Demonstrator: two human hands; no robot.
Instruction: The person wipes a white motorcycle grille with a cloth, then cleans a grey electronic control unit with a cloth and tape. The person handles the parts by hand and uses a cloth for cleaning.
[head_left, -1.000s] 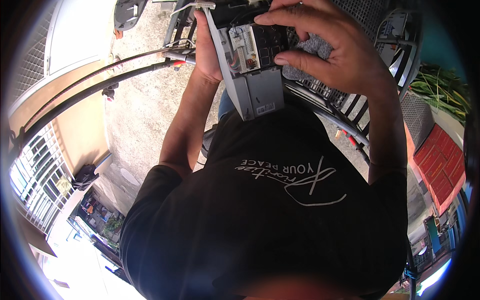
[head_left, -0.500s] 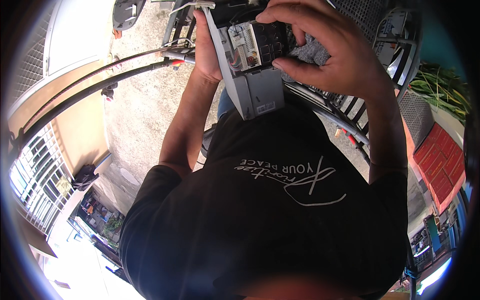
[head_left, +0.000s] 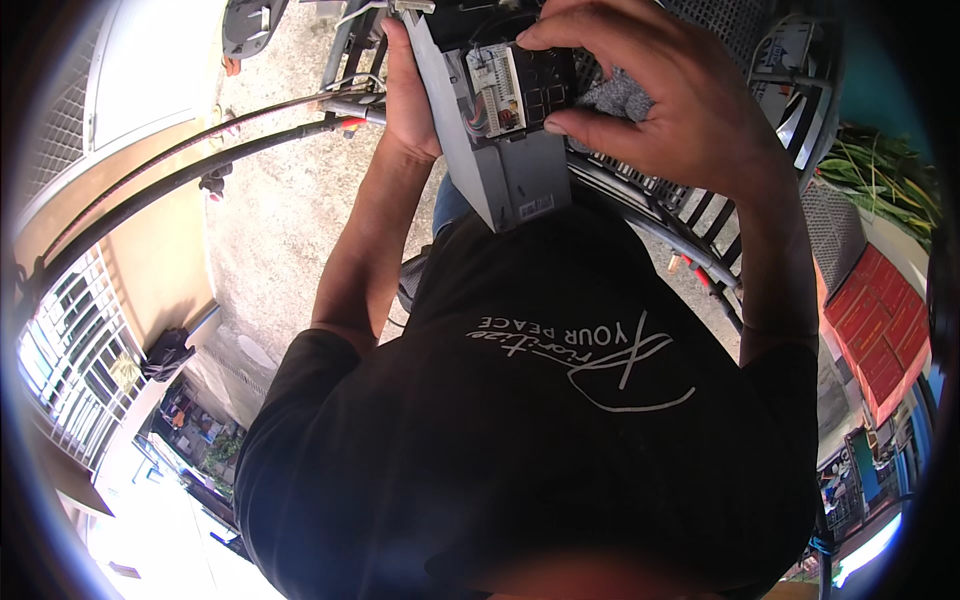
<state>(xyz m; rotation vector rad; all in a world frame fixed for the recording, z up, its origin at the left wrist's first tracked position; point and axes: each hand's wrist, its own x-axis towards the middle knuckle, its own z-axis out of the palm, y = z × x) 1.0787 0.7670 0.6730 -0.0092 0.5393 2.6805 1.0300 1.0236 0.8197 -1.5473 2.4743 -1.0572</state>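
Upright against my lap stands a grey metal case [head_left: 530,170], open on the side that shows. Inside it sit a pale circuit board [head_left: 495,88] with white connectors and coloured wires, and a black slotted part [head_left: 545,90]. My left hand [head_left: 408,105] holds the case along its left side, its fingers mostly hidden behind. My right hand [head_left: 660,100] curves round the black part, thumb and index fingertips on its edge. A grey fluffy cloth [head_left: 618,98] shows under the right palm; whether the hidden fingers hold it I cannot tell.
Dark metal bars [head_left: 690,255] and mesh [head_left: 715,35] lie beneath and beyond the case. A black tube [head_left: 200,180] crosses at left above the concrete floor [head_left: 285,220]. At right are red blocks [head_left: 878,335] and green leaves [head_left: 880,180]; a white window grille [head_left: 75,345] is at left.
The case has shifted very slightly left and up, tilting a little, with my left hand moving along. My right hand keeps nearly the same place and grip.
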